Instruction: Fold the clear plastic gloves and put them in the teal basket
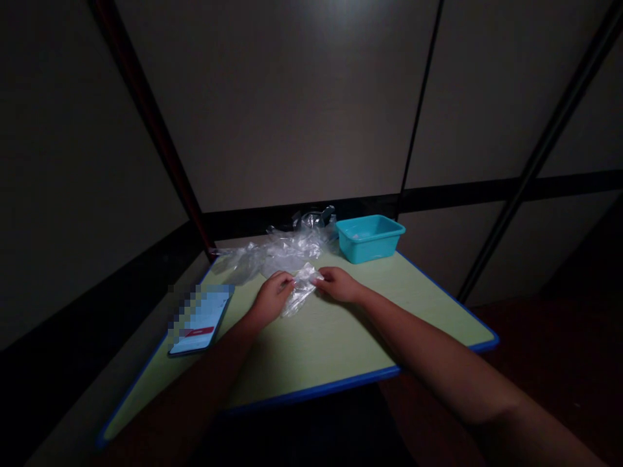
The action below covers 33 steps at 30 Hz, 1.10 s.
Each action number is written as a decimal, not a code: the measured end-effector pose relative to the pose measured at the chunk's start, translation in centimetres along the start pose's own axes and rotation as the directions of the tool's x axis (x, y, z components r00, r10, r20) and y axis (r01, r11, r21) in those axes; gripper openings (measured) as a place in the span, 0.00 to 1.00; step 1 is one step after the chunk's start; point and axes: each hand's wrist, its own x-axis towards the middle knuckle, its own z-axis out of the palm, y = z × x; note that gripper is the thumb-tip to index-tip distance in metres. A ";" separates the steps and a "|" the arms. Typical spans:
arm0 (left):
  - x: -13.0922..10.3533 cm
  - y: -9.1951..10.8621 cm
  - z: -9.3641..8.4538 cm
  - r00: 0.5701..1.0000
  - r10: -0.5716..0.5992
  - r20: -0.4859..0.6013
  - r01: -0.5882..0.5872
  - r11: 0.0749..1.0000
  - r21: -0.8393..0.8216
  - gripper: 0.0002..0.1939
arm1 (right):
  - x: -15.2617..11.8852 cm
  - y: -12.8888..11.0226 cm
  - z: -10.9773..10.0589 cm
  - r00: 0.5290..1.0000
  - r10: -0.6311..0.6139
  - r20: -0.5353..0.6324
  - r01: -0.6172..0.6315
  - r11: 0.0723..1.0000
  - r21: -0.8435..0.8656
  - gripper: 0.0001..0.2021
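Between my two hands is a crumpled clear plastic bag [302, 289], held just above the table. My left hand [271, 298] pinches its left side. On the opposite side, the fingers of my right hand [339, 284] are closed on the bag's upper right edge. Behind my hands lies a loose heap of clear plastic bags [287, 250], spread along the far left of the table. A turquoise plastic basin [370, 241] stands to the right of the heap; some clear material shows inside it, too dim to make out.
The light green table [311, 363] has a blue edge. A phone or tablet [202, 321] with a lit, partly blurred screen lies at its left side. Panelled walls [302, 117] stand right behind the table and along its left.
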 end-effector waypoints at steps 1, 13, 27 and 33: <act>0.0 -0.1 0.0 1.000 -0.030 -0.004 0.030 0.999 -0.041 0.07 | 0.0 0.0 0.0 1.000 0.001 0.017 -0.002 1.000 0.021 0.14; -0.3 1.2 -0.4 0.923 -0.265 0.279 0.362 0.844 -0.397 0.22 | -0.1 -0.8 -0.4 0.999 -0.028 0.024 0.021 0.966 0.259 0.19; -1.1 0.9 -0.9 0.763 -0.242 0.599 0.621 0.530 -0.578 0.19 | -0.2 -1.2 -0.5 0.997 -0.067 0.035 0.041 0.865 0.500 0.17; -1.2 0.7 -0.9 0.735 -0.272 0.621 0.653 0.527 -0.543 0.18 | 0.0 -0.9 -0.3 0.996 -0.072 0.050 0.040 0.880 0.474 0.17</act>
